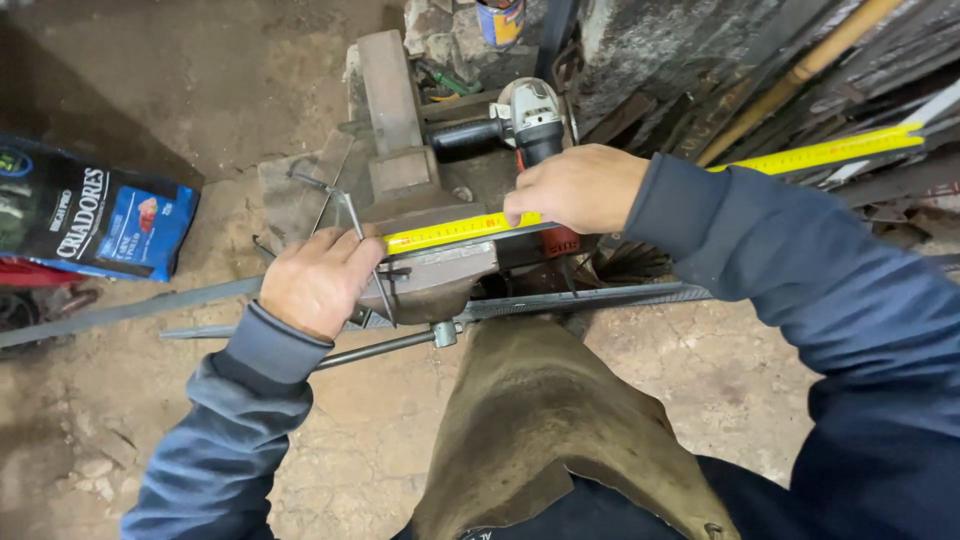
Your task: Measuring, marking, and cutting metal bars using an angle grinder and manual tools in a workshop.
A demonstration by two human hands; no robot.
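Note:
My left hand (315, 280) grips a thin bent metal rod (350, 215) and the end of a yellow measuring tape (450, 230) at the jaws of a bench vise (430, 270). My right hand (575, 188) presses the same tape down further along, just right of the vise. The tape carries on past my right forearm toward the upper right (830, 150). A long ribbed steel bar (590, 298) lies across under the vise, running left to right.
An angle grinder (520, 120) lies behind the vise. A blue printed bag (100, 215) sits at the left on the dirt floor. Scrap metal bars and a wooden handle (800, 70) lean at the upper right. A brown leather apron (540, 430) covers my lap.

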